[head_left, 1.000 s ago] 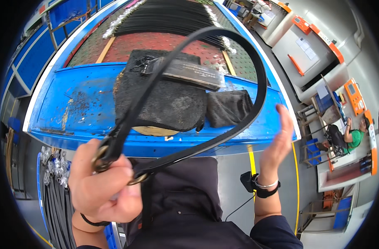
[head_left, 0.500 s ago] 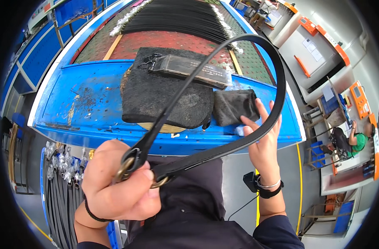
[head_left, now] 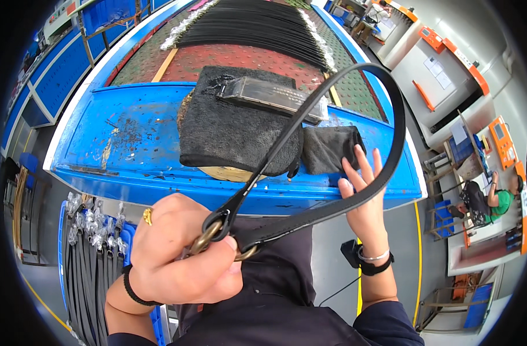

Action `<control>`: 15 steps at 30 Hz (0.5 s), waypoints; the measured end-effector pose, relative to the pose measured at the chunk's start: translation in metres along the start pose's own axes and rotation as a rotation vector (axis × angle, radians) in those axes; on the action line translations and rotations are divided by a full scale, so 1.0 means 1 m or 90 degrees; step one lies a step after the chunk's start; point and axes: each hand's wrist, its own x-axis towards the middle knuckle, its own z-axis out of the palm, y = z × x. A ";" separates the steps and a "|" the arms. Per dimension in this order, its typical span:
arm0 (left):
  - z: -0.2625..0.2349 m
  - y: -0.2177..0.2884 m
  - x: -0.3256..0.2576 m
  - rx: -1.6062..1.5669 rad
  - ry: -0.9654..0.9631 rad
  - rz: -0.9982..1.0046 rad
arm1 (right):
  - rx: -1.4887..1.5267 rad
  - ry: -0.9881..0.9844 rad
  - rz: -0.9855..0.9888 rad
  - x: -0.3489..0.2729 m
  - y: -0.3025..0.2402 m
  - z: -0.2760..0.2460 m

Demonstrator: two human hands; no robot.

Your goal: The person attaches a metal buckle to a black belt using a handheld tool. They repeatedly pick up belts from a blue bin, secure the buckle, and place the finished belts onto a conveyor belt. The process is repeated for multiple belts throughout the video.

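My left hand [head_left: 183, 259] is closed on the ends of a black leather strap [head_left: 398, 121], where brass-coloured rings [head_left: 206, 237] show between thumb and fingers. The strap rises from there in a wide loop that curves round to the right and back. My right hand [head_left: 366, 207] is open with fingers spread, partly behind the strap's lower run; whether it touches the strap I cannot tell. Its fingertips are nearest a small dark cloth [head_left: 326, 151]. Beside that lies a larger black cloth [head_left: 234, 130] over a round pale base, with a clear-lidded long box [head_left: 275, 98] on top.
The blue bench tray [head_left: 142, 153] is stained. Beyond it, many black straps [head_left: 246, 26] with wrapped ends lie across a green and red surface. More straps [head_left: 87, 282] with plastic-wrapped ends hang at lower left. A person in green [head_left: 501, 202] sits at a bench far right.
My left hand has moved slightly right, carrying the strap's ends and loop with it. My right hand's fingers have shifted a little and stay spread.
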 end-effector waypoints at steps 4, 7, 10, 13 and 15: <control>0.002 0.000 -0.005 -0.051 0.004 -0.057 | 0.180 0.121 -0.007 -0.010 -0.010 -0.031; 0.013 -0.003 -0.004 -0.187 0.023 -0.127 | 0.171 0.208 -0.143 -0.039 -0.005 -0.055; 0.034 0.010 -0.008 -0.493 0.074 -0.392 | 0.086 0.275 -0.305 -0.046 -0.020 -0.066; 0.039 0.019 -0.003 -0.698 -0.016 -0.555 | -0.001 0.272 -0.338 -0.025 -0.036 -0.064; 0.039 0.020 -0.003 -0.818 -0.098 -0.652 | -0.049 0.175 -0.308 -0.017 -0.039 -0.064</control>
